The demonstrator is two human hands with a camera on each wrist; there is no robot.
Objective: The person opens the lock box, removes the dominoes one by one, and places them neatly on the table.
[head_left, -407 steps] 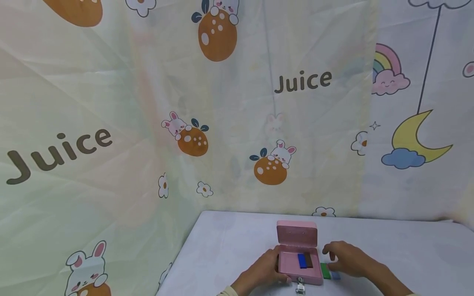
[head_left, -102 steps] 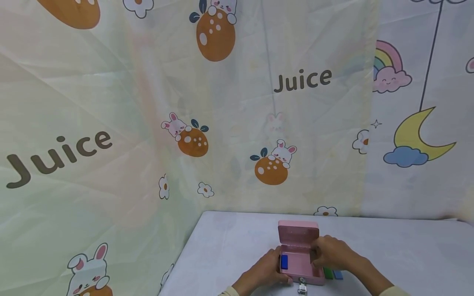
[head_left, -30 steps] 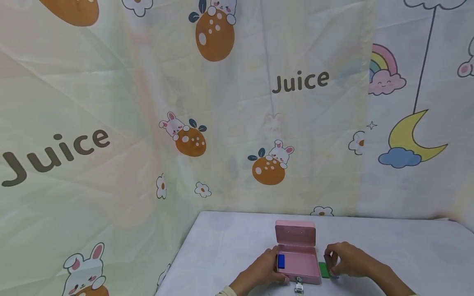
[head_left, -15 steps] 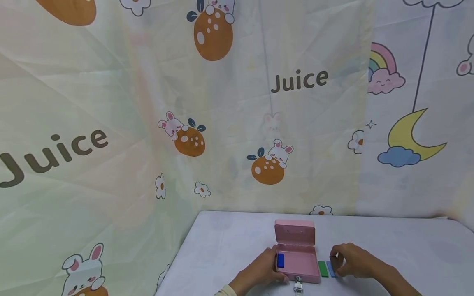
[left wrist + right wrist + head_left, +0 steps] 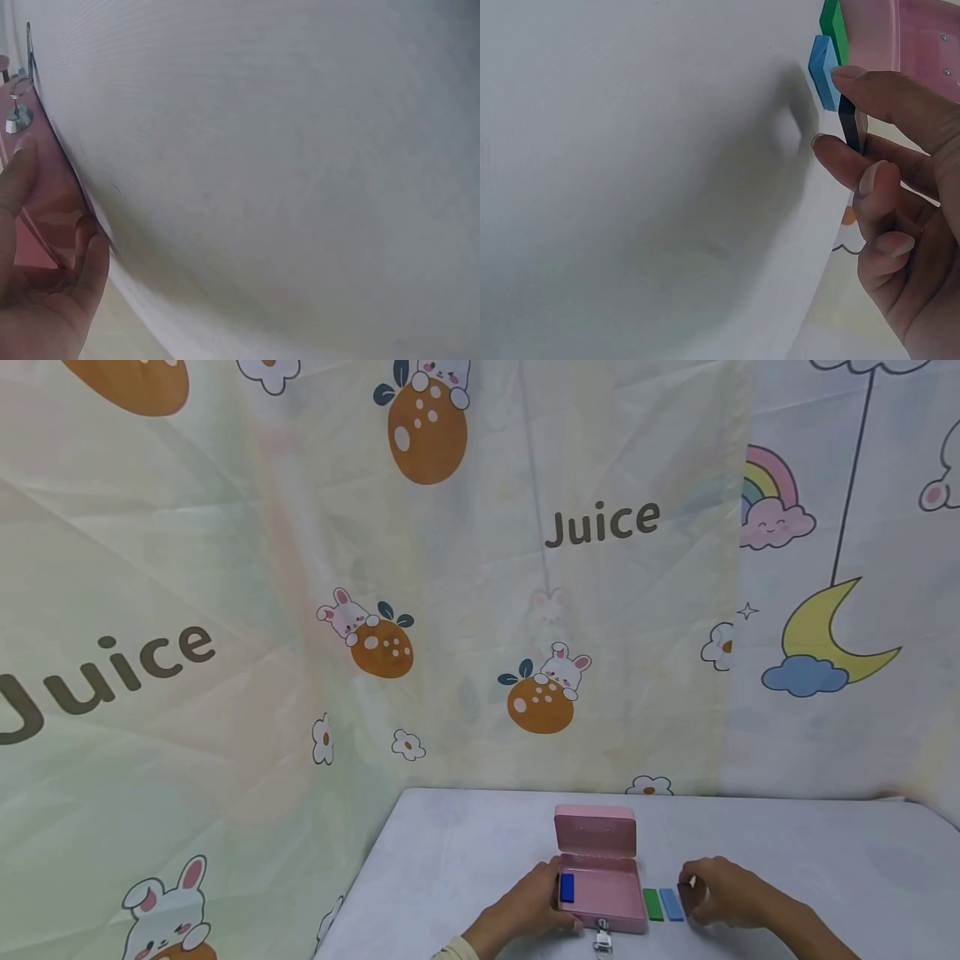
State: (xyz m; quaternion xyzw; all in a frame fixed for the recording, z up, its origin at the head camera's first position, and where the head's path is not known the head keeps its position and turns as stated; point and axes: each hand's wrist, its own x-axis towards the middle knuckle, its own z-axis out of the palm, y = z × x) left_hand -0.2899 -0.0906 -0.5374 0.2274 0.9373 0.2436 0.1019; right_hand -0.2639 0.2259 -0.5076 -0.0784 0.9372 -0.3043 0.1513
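A pink box [image 5: 607,897] with its lid [image 5: 595,835] raised sits near the table's front, a clasp [image 5: 602,937] hanging at its front. My left hand [image 5: 525,900] grips its left front corner, thumb along the front face in the left wrist view. Inside, a dark blue block [image 5: 567,888] lies against the left wall. To the right of the box, a green block [image 5: 653,905] and a light blue block [image 5: 671,904] lie side by side. My right hand [image 5: 727,892] pinches a thin brown block [image 5: 850,124] on edge, just right of the light blue one.
The white table [image 5: 465,852] reaches back to a fabric wall [image 5: 450,710] printed with rabbits and oranges. Another printed curtain [image 5: 840,743] hangs behind on the right. Table surface extends right of my right hand.
The dark blue block went from the box's middle to its left wall. My right hand took the brown block out of the box and carried it right, past the green and light blue blocks.
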